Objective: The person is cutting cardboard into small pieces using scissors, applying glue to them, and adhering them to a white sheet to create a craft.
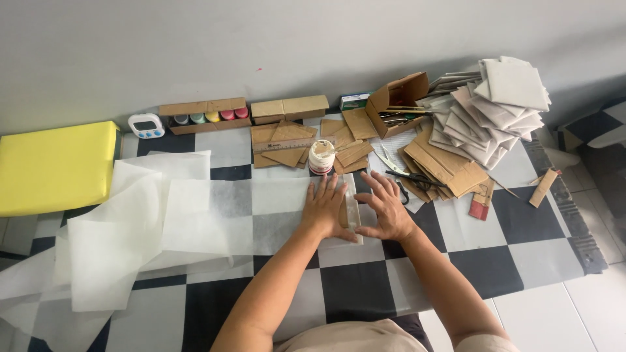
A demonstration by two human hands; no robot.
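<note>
Both hands are lying flat, fingers spread, on the end of a long strip of thin white fabric that's stretching across a checkered black-and-white mat. The left hand is pressing palm-down on the fabric, grip wide open, nothing pinched. The right hand is doing the same just beside it, fingers fanned out, thumb pointing toward the left hand. Between them a small cardboard piece is sitting under the fabric's edge, both hands touching around it.

Just beyond the fingertips a little white jar is standing upright, next to some cardboard cutouts with a ruler lying across them. Scissors are lying to the right, near a big pile of fabric-covered squares stacked on brown cardboard. Further back along the wall there's a cardboard box of paint pots, a small white timer, and off to the left a yellow cushion.
</note>
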